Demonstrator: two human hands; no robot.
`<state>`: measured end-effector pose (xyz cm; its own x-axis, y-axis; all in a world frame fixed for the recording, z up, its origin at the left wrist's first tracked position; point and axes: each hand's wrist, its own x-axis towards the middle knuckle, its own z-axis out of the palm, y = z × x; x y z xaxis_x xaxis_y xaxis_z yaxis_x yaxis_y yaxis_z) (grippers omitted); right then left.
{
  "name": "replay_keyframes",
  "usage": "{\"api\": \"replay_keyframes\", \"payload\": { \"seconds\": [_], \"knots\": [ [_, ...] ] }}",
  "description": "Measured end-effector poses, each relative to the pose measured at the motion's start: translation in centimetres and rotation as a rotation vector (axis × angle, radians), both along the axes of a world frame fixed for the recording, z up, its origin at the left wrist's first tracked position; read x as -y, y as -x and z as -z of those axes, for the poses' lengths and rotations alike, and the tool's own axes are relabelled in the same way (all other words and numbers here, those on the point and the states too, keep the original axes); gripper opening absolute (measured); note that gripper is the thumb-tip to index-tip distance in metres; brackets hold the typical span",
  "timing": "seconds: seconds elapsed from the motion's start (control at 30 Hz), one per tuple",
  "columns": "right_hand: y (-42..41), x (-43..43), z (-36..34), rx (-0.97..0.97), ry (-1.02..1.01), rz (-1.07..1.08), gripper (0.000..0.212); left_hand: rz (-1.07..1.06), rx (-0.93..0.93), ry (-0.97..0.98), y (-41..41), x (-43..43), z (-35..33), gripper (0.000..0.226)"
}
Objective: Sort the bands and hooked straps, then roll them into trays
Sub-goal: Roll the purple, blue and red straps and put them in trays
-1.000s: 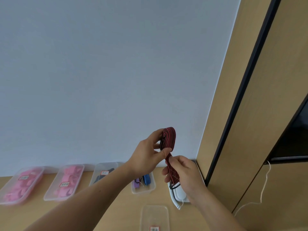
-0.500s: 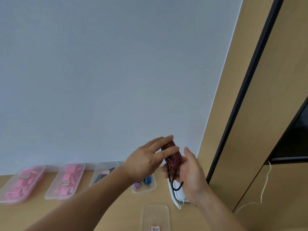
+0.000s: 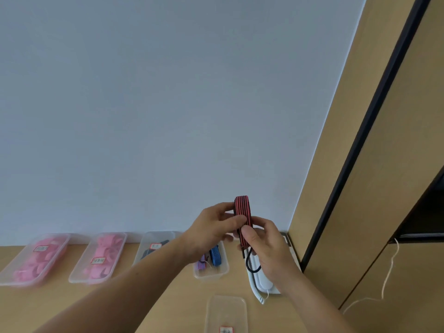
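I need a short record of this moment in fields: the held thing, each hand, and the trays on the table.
Held thing: red-and-black striped strap, folded into a flat bundle, above the table
Left hand: pinches the bundle's upper part
Right hand: grips its lower part; black hook hangs below
Far trays, left to right: pink-band tray, second pink-band tray, dark-strap tray, blue-and-purple-strap tray
Near tray: clear, labelled
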<state>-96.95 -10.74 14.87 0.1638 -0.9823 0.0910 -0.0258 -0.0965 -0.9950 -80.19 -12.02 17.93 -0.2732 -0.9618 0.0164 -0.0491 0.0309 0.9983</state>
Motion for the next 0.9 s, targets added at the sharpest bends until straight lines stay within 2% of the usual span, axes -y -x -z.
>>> {"api": "replay_keyframes", "payload": {
  "seconds": [0.07,0.13,0.23,0.33,0.47,0.53,0.67,0.77,0.9],
  "knots": [
    [-0.4,0.4,0.4,-0.104,0.024,0.005,0.038,-0.034,-0.042,-0.037,-0.6,0.1,0.3,0.035],
    [-0.7,0.9,0.6,-0.258,0.053,-0.012,0.044,-0.081,-0.042,-0.078,-1.6,0.1,0.5,0.035],
    [-1.6,1.6,0.9,-0.507,0.115,-0.032,0.053,-0.166,0.043,-0.120,-3.2,0.2,1.0,0.030],
    [-3.2,2.4,1.2,-0.641,0.181,-0.050,0.046,-0.236,0.045,-0.181,-5.3,0.8,2.6,0.022],
    [-5.3,3.8,1.8,-0.599,0.125,-0.093,0.037,-0.211,-0.231,-0.292,-7.8,1.2,5.6,0.022],
    [-6.1,4.4,2.2,-0.466,0.051,-0.109,0.024,-0.208,-0.333,-0.344,-8.7,1.3,7.0,0.020],
    [-6.6,5.3,3.3,-0.233,-0.106,-0.082,0.022,-0.161,-0.471,-0.434,-9.7,1.7,9.2,0.012],
    [-6.4,6.1,4.9,-0.260,-0.150,-0.114,0.020,-0.131,-0.505,-0.494,-9.8,2.1,10.8,0.014],
    [-5.7,8.7,6.5,-0.428,-0.115,-0.199,0.022,-0.249,-0.589,-0.560,-8.5,3.2,12.9,0.029]
  ]
}}
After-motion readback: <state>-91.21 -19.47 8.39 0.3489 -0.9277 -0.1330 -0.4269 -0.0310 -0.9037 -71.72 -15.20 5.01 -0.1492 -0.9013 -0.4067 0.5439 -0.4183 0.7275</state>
